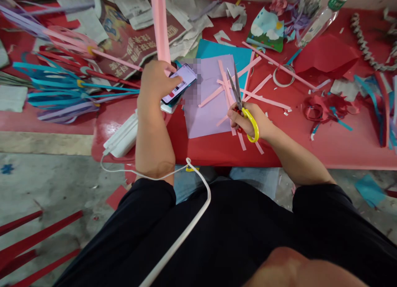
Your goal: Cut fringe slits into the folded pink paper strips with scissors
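Note:
My left hand (154, 81) is closed around the lower end of a long folded pink paper strip (160, 24), which extends upward out of view. Its thumb lies over the lit screen of a smartphone (183, 81); the other fingers are mostly hidden. In my right hand (248, 119) is a pair of scissors (254, 127) with yellow handles, blades slightly apart and pointing away from me. Beneath the scissors, several narrow pink paper strips (214, 94) lie crossed over a lilac paper sheet (204, 123). A blue sheet (211, 49) shows under the lilac one.
On the red table (273, 150), blue paper flowers (56, 86) and newspaper scraps (136, 10) lie left. A tape roll (283, 75), red paper (325, 57) and a plastic bottle (322, 22) are right. A white cable (204, 196) crosses before me from a white power bank (122, 136).

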Tool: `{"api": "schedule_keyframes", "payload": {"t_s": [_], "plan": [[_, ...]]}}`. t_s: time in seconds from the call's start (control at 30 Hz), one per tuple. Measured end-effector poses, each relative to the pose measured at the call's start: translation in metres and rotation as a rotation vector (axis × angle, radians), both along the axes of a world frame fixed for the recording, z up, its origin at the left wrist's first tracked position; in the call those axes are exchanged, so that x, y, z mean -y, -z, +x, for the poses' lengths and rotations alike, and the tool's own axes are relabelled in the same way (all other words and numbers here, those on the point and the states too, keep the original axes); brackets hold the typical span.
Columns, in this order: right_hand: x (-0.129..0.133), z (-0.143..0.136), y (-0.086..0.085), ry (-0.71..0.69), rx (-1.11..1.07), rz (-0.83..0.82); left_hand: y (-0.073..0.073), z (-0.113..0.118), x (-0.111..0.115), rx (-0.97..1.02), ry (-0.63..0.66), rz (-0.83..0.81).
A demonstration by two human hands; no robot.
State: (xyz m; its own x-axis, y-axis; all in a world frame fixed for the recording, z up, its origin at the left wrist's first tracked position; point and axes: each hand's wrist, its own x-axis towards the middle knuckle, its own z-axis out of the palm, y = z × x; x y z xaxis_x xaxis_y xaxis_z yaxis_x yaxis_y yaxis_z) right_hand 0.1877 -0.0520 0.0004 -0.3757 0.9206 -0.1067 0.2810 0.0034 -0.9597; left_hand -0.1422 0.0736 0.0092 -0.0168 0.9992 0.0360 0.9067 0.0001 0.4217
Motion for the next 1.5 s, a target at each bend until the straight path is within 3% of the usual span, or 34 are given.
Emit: {"api": "schedule_keyframes", "payload": {"t_s": [0.53,0.9,1.13,1.5], "plan": [[0.001,-0.001,-0.002,0.001,0.009,-0.005,-0.01,-0.009,0.005,0.175,0.018,-0.042],[0.001,0.0,-0.003,-0.001,0.013,0.008,-0.011,-0.007,0.008,0.161,0.026,-0.019],[0.001,0.0,-0.002,0.001,0.015,0.015,-0.013,-0.008,0.007,0.142,-0.05,-0.031],[0.002,0.0,-0.003,-0.007,0.026,0.017,-0.02,-0.012,0.012,0.137,-0.027,-0.059]]}}
